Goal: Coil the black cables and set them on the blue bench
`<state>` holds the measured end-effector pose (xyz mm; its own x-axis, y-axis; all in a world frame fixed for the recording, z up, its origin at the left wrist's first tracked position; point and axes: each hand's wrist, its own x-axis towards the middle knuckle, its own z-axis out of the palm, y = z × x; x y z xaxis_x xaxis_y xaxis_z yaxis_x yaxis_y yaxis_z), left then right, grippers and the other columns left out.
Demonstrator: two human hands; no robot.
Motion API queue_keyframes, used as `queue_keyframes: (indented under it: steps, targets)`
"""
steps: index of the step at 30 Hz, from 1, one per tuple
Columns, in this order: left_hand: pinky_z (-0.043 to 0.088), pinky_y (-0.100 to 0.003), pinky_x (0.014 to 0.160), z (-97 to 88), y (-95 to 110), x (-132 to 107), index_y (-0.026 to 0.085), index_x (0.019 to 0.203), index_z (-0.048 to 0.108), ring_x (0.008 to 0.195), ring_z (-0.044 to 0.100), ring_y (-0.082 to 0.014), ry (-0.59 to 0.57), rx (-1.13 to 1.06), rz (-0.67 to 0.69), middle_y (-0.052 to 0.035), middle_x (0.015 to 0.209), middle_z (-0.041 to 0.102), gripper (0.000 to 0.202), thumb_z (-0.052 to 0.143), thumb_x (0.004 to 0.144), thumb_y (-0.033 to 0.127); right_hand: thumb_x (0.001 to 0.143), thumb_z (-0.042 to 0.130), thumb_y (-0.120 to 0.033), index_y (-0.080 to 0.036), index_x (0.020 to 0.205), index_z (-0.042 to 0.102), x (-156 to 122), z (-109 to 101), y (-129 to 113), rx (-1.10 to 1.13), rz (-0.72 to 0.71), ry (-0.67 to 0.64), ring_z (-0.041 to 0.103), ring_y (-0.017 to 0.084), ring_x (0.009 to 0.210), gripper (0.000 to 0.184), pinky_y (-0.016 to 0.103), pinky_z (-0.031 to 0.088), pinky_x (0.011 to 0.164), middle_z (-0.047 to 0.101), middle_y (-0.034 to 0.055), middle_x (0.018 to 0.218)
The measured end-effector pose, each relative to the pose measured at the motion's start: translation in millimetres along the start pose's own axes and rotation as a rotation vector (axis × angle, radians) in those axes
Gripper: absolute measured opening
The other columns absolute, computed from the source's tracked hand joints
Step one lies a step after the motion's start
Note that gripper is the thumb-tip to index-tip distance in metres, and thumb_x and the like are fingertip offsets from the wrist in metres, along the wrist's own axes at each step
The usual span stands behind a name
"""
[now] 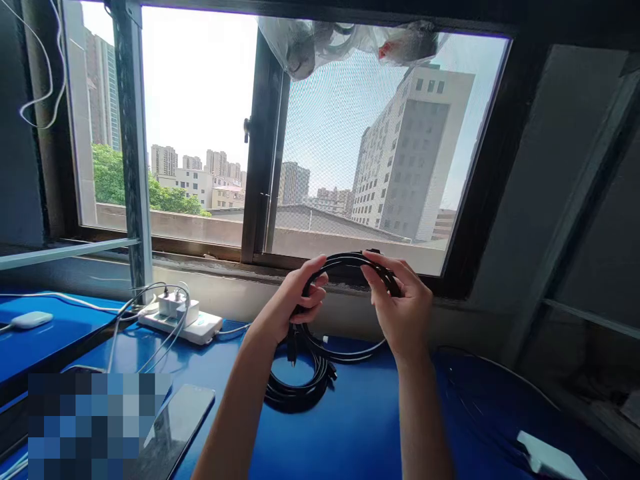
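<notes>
Between my two hands a looped black cable [345,259] is held up in front of the window sill. My left hand [303,293] is closed around the left side of the loop, its fingers curled. On the right side, my right hand [403,300] pinches the strands between thumb and fingers. A black plug end [291,350] hangs below my left hand. Beneath, another coiled black cable [300,393] lies on the blue tabletop [350,427], a plug end showing at its right. Whether the upper and lower coils are joined cannot be made out.
A white power strip [205,328] with chargers and cords stands at the left. Nearer lies a dark flat phone-like device [185,420], beside a blurred-out patch. A white box-shaped object [547,457] sits at the lower right. Behind the table is a window [253,167]; a metal post [133,147] rises left.
</notes>
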<state>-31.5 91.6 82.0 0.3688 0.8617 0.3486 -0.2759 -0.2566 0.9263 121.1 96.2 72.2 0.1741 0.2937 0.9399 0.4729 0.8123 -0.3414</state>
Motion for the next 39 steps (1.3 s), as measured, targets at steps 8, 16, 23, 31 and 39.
queue_keyframes:
  steps: [8, 16, 23, 31, 39]
  targets:
    - [0.008, -0.018, 0.033, 6.6, -1.5, 1.5, 0.020, 0.048, 0.025, 0.033, 0.017, 0.0001, 0.166, 0.161, 0.124, 0.0091, 0.039, 0.021, 0.062, 0.063, 0.059, 0.067, 0.073, 0.062, -0.053, -0.020, 0.105, 0.066, 0.1, 5.8, 4.1, -0.126, 0.074, 0.123, 0.061, 0.018, 0.081, 0.046, 0.028, 0.053, 0.058, 0.059, 0.0106, 0.107]
    - [0.009, -0.019, 0.034, 3.6, 3.6, -3.3, 0.019, 0.043, 0.026, 0.033, 0.019, -0.0005, 0.246, 0.224, 0.196, 0.0078, 0.036, 0.022, 0.061, 0.063, 0.060, 0.065, 0.077, 0.061, -0.043, -0.025, 0.122, 0.054, -5.6, 12.6, 3.3, -0.231, -0.005, 0.103, 0.060, 0.014, 0.073, 0.049, 0.028, 0.054, 0.057, 0.051, 0.0116, 0.118]
    - [0.010, -0.020, 0.035, -3.3, 8.4, -8.7, 0.018, 0.045, 0.038, 0.034, 0.020, -0.0014, 0.215, 0.298, 0.215, 0.0079, 0.039, 0.024, 0.051, 0.067, 0.060, 0.057, 0.080, 0.055, -0.036, -0.027, 0.125, 0.051, -3.4, 6.9, 3.1, -0.201, -0.027, -0.024, 0.059, 0.015, 0.080, 0.046, 0.024, 0.050, 0.053, 0.052, 0.0088, 0.123]
    - [0.010, -0.025, 0.036, -3.6, 7.0, -6.7, 0.020, 0.040, 0.025, 0.033, 0.016, -0.0029, 0.392, 0.214, 0.282, 0.0064, 0.036, 0.021, 0.059, 0.064, 0.070, 0.053, 0.080, 0.055, -0.053, -0.022, 0.094, 0.070, -3.9, 9.3, -1.1, -0.290, -0.026, 0.036, 0.056, 0.015, 0.069, 0.038, 0.023, 0.043, 0.049, 0.062, 0.0053, 0.082]
    - [0.008, -0.025, 0.039, -11.9, 2.3, -0.5, 0.020, 0.047, 0.025, 0.035, 0.016, -0.0031, 0.369, 0.056, 0.298, 0.0073, 0.044, 0.014, 0.054, 0.061, 0.075, 0.049, 0.070, 0.061, -0.060, -0.018, 0.051, 0.061, -2.0, 4.9, -23.1, -0.214, 0.053, 0.022, 0.042, 0.009, 0.044, 0.045, 0.022, 0.034, 0.044, 0.047, -0.0013, 0.048]
